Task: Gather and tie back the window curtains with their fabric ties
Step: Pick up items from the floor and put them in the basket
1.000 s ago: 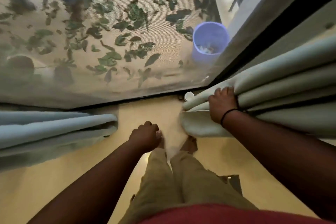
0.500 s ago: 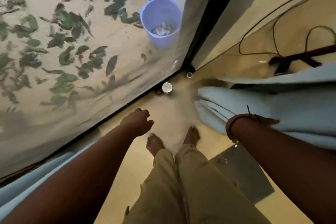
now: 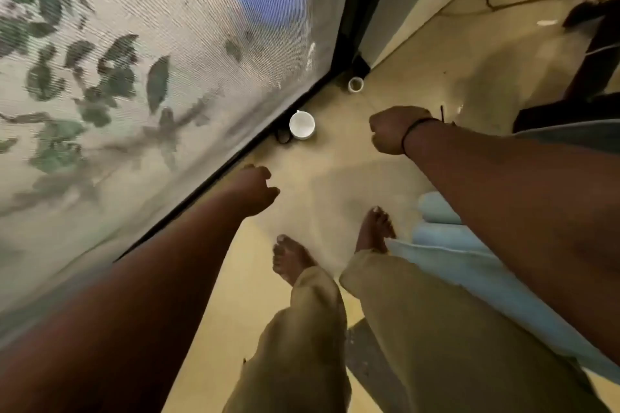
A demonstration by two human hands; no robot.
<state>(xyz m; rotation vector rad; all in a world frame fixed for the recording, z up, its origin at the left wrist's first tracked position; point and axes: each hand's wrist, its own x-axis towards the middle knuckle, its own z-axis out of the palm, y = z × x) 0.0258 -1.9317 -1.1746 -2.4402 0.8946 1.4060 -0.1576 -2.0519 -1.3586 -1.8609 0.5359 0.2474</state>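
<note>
Below the head camera, at the window corner: right hand [image 3: 391, 129] closed in a fist, nothing visibly gripped; left hand [image 3: 256, 189] loosely curled, empty. Curtain [image 3: 469, 265], pale blue, soft rolled folds, hung beside the right leg, apart from both hands. No fabric tie visible; tying judged undone. Mesh screen [image 3: 167, 60] ribbed; floor [image 3: 335, 184] glossy.

The pale blue curtain [image 3: 469, 265] hangs in soft rounded folds at the right, its hem on the floor [image 3: 255, 295] just beside the person's right foot.
</note>
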